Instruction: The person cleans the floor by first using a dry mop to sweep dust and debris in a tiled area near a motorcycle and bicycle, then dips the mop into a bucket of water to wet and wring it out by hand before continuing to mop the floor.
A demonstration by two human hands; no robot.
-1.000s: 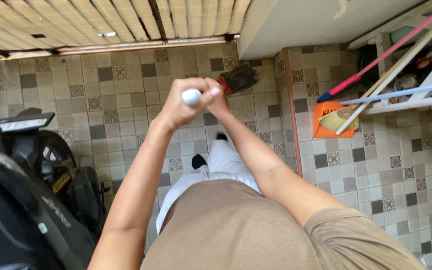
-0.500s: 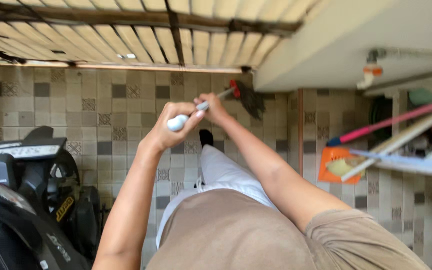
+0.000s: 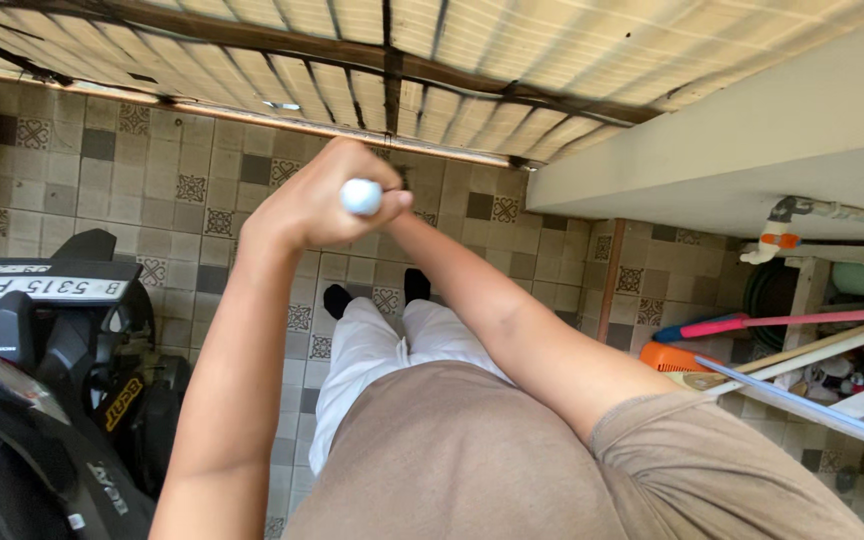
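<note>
A patterned tile floor [image 3: 102,170] of beige, grey and ornamented squares fills the view from above. At eight o'clock stands one black motorcycle [image 3: 42,400], its rear toward the wall. At two o'clock runs a pale concrete ledge [image 3: 752,130], and at three to four o'clock three long handles lean together: one pink handle [image 3: 802,320], one pale wooden handle [image 3: 822,345] and one light blue handle [image 3: 812,410]. Beside them lies one orange dustpan [image 3: 667,357]; what it holds cannot be made out. The person, in a brown shirt and white trousers, stands on two dark-socked feet at centre. The left hand [image 3: 307,205] and right hand [image 3: 397,195] meet at twelve o'clock, fingers curled tight round one handle tip [image 3: 361,196], a rounded white knob. The right hand is mostly hidden behind the left, and the shaft below is hidden.
</note>
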